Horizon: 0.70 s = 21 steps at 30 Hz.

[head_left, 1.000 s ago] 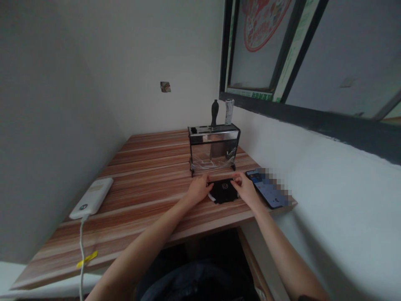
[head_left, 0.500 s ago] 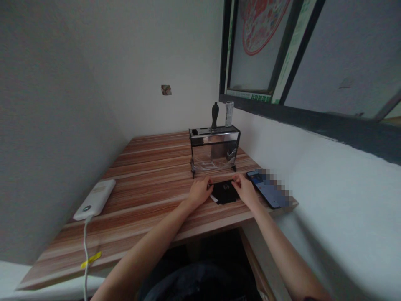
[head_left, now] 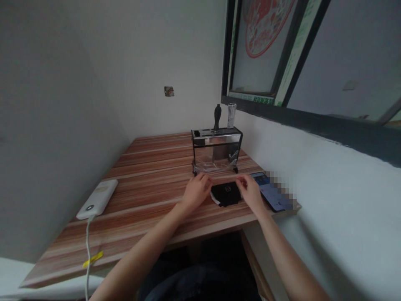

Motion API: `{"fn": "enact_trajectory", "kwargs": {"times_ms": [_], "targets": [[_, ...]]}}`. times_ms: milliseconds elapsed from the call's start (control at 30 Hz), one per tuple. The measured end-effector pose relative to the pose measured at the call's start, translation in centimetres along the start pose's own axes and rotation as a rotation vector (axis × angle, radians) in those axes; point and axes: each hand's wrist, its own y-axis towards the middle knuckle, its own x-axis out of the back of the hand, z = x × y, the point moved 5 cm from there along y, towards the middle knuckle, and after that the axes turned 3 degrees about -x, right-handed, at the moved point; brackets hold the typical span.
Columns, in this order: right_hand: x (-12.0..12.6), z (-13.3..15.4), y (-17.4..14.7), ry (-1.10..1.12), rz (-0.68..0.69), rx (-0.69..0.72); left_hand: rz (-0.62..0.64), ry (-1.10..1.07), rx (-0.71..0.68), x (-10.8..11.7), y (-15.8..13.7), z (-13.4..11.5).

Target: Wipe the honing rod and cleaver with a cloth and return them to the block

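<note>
A flat black piece (head_left: 227,194) with a small pale emblem and a white edge at its left lies on the wooden table; its exact kind is unclear, perhaps folded cloth or a pouch. My left hand (head_left: 197,190) is just beside its left edge, fingers loosely bent and holding nothing visible. On the opposite side, my right hand (head_left: 249,189) hovers at the right edge, its thumb and forefinger slightly apart. Close to the right hand lies a dark-edged phone (head_left: 272,192), screen up and partly pixelated.
Behind the hands stands a metal rack-like device (head_left: 216,144) with a black handle (head_left: 217,117) and a plastic-wrapped handle (head_left: 231,115). A white power bank (head_left: 97,199) with a cable (head_left: 88,238) and yellow tape (head_left: 93,259) is at the left. Walls border the table (head_left: 150,167).
Both hands have let go of the black piece's edges and drawn slightly outward. The piece stays flat on the table. The whole view has shifted a little.
</note>
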Motion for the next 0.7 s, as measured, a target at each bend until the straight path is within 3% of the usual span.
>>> {"fn": "enact_trajectory", "kwargs": {"times_ms": [67, 133, 233, 300, 367, 433, 533, 700], "targets": [[1.0, 2.3, -0.1, 0.036, -0.077, 0.012, -0.009, -0.008, -0.018, 1.7, -0.7, 0.3], [1.2, 5.6, -0.3, 0.138, -0.053, 0.054, 0.009, -0.018, -0.038, 3.1, -1.8, 1.1], [-1.0, 11.4, -0.9, 0.285, 0.24, 0.185, 0.077, -0.032, -0.108, 4.2, -3.8, 2.4], [-3.6, 14.8, -2.0, 0.296, 0.473, 0.356, 0.137, -0.032, -0.166, 4.1, -5.3, 3.3], [-6.3, 16.7, -3.2, 0.251, 0.612, 0.537, 0.187, -0.017, -0.209, 3.6, -6.6, 4.2], [-8.8, 17.1, -4.2, 0.173, 0.659, 0.62, 0.226, 0.014, -0.236, 2.7, -7.6, 4.9], [-11.3, 16.1, -5.0, 0.089, 0.644, 0.607, 0.268, 0.06, -0.251, 1.6, -8.1, 5.6], [-11.9, 15.2, -5.5, 0.058, 0.598, 0.575, 0.293, 0.103, -0.239, 1.0, -7.8, 5.8]]}}
